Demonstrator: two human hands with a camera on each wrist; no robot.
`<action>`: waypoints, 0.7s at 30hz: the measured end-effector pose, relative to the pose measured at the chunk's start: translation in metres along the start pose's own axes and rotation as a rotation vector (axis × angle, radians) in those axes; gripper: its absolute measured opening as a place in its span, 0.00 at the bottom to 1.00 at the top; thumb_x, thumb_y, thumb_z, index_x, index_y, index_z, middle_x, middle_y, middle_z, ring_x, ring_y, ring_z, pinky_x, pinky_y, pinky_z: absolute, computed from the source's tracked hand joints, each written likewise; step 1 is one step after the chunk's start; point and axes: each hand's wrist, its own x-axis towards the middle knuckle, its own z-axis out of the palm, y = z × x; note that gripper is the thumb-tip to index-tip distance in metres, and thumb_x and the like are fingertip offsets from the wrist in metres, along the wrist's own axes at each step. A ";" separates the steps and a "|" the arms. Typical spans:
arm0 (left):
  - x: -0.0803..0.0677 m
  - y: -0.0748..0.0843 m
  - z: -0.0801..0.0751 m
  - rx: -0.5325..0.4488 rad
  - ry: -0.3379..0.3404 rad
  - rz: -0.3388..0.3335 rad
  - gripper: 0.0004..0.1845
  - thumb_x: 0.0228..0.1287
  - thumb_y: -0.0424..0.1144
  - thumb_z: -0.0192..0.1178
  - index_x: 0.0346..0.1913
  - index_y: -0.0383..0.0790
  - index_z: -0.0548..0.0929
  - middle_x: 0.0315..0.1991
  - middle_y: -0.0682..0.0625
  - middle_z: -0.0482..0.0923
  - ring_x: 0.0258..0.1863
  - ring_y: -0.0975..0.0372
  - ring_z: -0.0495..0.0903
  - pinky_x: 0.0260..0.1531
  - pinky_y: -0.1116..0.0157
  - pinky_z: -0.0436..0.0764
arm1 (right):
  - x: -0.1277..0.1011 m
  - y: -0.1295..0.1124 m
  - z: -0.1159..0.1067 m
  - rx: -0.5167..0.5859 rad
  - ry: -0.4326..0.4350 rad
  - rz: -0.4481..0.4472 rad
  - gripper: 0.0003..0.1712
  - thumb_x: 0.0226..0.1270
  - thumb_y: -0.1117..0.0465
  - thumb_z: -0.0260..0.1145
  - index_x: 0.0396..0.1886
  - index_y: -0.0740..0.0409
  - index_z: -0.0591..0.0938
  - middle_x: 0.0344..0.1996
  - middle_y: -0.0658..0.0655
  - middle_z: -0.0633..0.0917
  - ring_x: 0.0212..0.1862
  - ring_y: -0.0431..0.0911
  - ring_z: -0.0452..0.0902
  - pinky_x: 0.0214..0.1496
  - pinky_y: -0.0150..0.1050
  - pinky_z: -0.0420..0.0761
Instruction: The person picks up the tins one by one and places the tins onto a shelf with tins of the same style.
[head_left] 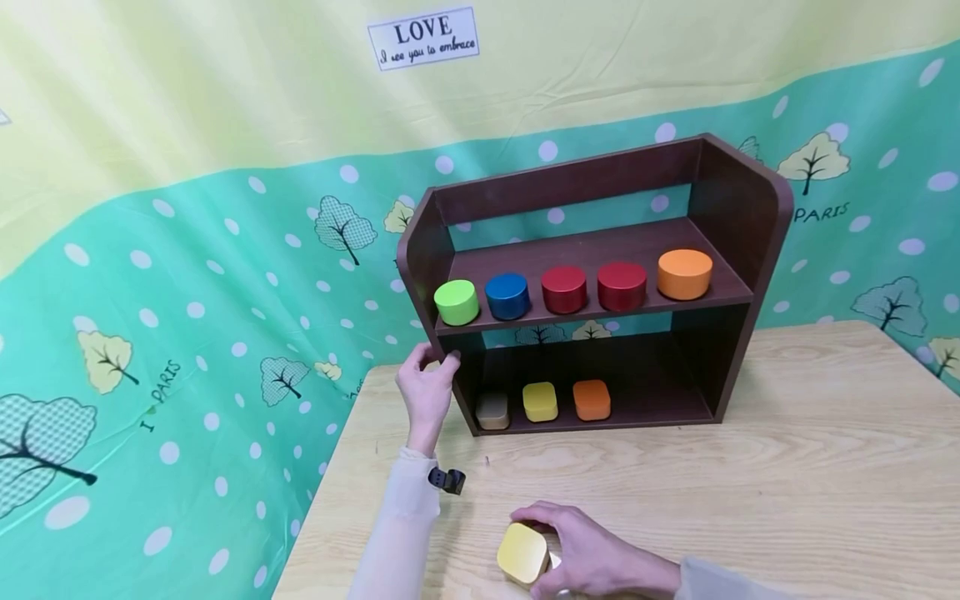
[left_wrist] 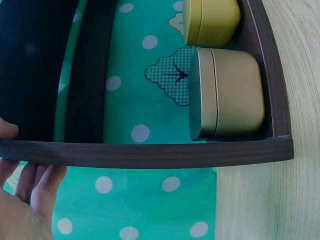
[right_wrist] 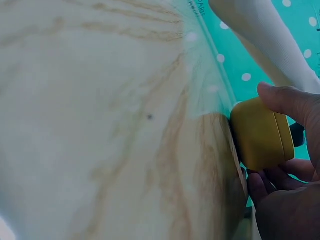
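Right hand: the right hand (head_left: 592,554) curls its fingers and thumb round a yellow tin (head_left: 522,552), clamped on it at the near edge of the wooden table (head_left: 787,500); the right wrist view shows the thumb over the top of the yellow tin (right_wrist: 262,134) and the fingers (right_wrist: 272,182) below it.
Left hand: the left hand (head_left: 426,392) grips the left side panel of the dark brown shelf (head_left: 738,208), thumb on one face and fingers wrapped behind the edge.
Just beside the left grip: a tan tin (head_left: 492,410) on the lower board, then a yellow square tin (head_left: 540,401) and an orange square tin (head_left: 592,399) further to its right.
Above the left grip: on the upper board, a green round tin (head_left: 456,301) nearest, then a blue round tin (head_left: 507,295), two red round tins (head_left: 564,288), and an orange round tin (head_left: 684,273) farthest.
Between the two hands: bare table and a small black clip (head_left: 447,480) at the left sleeve.
Behind the shelf: a green spotted cloth (head_left: 187,333) with trees.
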 end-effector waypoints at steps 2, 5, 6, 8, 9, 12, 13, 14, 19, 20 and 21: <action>0.000 0.001 0.000 -0.005 0.004 0.006 0.05 0.62 0.29 0.73 0.40 0.33 0.90 0.38 0.43 0.85 0.42 0.60 0.81 0.46 0.62 0.81 | 0.001 -0.001 0.001 0.006 -0.003 0.008 0.46 0.48 0.58 0.87 0.69 0.62 0.81 0.59 0.45 0.87 0.60 0.30 0.79 0.66 0.30 0.79; 0.000 0.001 0.000 -0.012 0.013 0.006 0.05 0.62 0.28 0.74 0.40 0.34 0.90 0.36 0.45 0.85 0.41 0.61 0.81 0.46 0.62 0.81 | 0.003 -0.001 0.002 0.023 -0.012 0.013 0.44 0.49 0.58 0.87 0.68 0.60 0.82 0.58 0.43 0.86 0.57 0.29 0.78 0.64 0.29 0.79; 0.000 0.001 0.001 -0.015 0.016 0.004 0.05 0.62 0.28 0.74 0.39 0.34 0.90 0.36 0.46 0.85 0.40 0.61 0.81 0.45 0.62 0.81 | 0.003 -0.001 0.002 0.029 -0.015 0.012 0.43 0.49 0.58 0.87 0.68 0.59 0.82 0.57 0.43 0.86 0.57 0.29 0.78 0.64 0.29 0.78; -0.001 0.002 0.001 -0.018 0.020 -0.001 0.05 0.61 0.28 0.74 0.39 0.34 0.90 0.36 0.47 0.85 0.40 0.61 0.81 0.46 0.61 0.81 | 0.004 -0.001 0.003 0.039 -0.017 0.007 0.41 0.50 0.58 0.87 0.66 0.57 0.83 0.56 0.42 0.86 0.56 0.29 0.78 0.62 0.29 0.78; -0.001 0.002 0.002 -0.021 0.021 -0.004 0.05 0.61 0.28 0.75 0.39 0.34 0.90 0.35 0.47 0.84 0.40 0.61 0.81 0.46 0.61 0.81 | 0.004 -0.001 0.003 0.040 -0.017 0.003 0.41 0.50 0.58 0.87 0.66 0.57 0.83 0.56 0.42 0.86 0.55 0.29 0.78 0.62 0.29 0.78; -0.002 0.004 0.002 -0.028 0.024 -0.011 0.05 0.61 0.27 0.75 0.39 0.34 0.90 0.35 0.47 0.84 0.40 0.61 0.81 0.46 0.60 0.80 | 0.003 0.000 0.004 0.040 -0.013 -0.006 0.40 0.50 0.58 0.87 0.65 0.56 0.84 0.56 0.41 0.87 0.55 0.29 0.78 0.61 0.29 0.78; -0.002 0.004 0.003 -0.024 0.028 -0.014 0.06 0.60 0.27 0.75 0.39 0.34 0.90 0.35 0.47 0.84 0.40 0.61 0.80 0.46 0.61 0.80 | 0.003 0.000 0.004 0.041 -0.012 -0.007 0.40 0.50 0.58 0.87 0.65 0.56 0.84 0.55 0.41 0.87 0.54 0.29 0.78 0.61 0.29 0.78; -0.002 0.004 0.003 -0.022 0.031 -0.015 0.06 0.61 0.27 0.74 0.40 0.33 0.90 0.36 0.47 0.84 0.40 0.61 0.80 0.46 0.62 0.80 | 0.003 0.000 0.004 0.044 -0.013 -0.007 0.39 0.50 0.58 0.87 0.65 0.56 0.84 0.55 0.41 0.87 0.54 0.29 0.78 0.61 0.29 0.78; -0.001 0.004 0.003 -0.016 0.031 -0.018 0.06 0.61 0.27 0.74 0.40 0.32 0.90 0.35 0.48 0.84 0.40 0.62 0.80 0.45 0.68 0.79 | 0.003 -0.002 0.003 0.058 -0.012 0.001 0.39 0.51 0.57 0.87 0.64 0.55 0.84 0.55 0.41 0.87 0.54 0.29 0.78 0.61 0.29 0.78; -0.001 0.004 0.003 -0.020 0.028 -0.016 0.06 0.61 0.27 0.74 0.40 0.32 0.90 0.35 0.48 0.84 0.40 0.62 0.81 0.44 0.69 0.79 | 0.002 -0.003 0.003 0.060 -0.011 0.001 0.39 0.51 0.57 0.87 0.64 0.56 0.84 0.55 0.41 0.87 0.54 0.29 0.78 0.61 0.29 0.78; -0.001 0.004 0.002 -0.023 0.026 -0.015 0.05 0.61 0.27 0.74 0.40 0.32 0.90 0.35 0.48 0.84 0.40 0.62 0.81 0.44 0.69 0.79 | 0.002 -0.003 0.002 0.059 -0.009 -0.002 0.39 0.51 0.57 0.87 0.64 0.56 0.84 0.54 0.41 0.87 0.54 0.29 0.78 0.61 0.29 0.78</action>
